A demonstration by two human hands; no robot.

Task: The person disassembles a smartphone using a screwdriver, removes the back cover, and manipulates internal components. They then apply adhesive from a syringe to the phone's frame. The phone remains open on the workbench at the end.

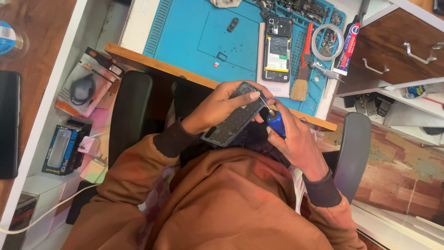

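The left hand (217,109) is gripping a dark phone frame (233,121) over the lap, below the bench edge, fingers wrapped across its upper end and thumb lying on its face; the frame's long axis is running from lower left to upper right, tilting toward the right hand (296,141); that hand is closing its fingers around a blue-handled screwdriver (275,121), whose thin shaft is pointing up and left, the tip meeting the frame's upper right corner just beside the left thumb; both hands are touching the work, the right being nearer that corner; counted: one frame, one screwdriver, one opened phone (277,48) lying on the blue mat (194,32), one brush (300,85), one tube (349,44).
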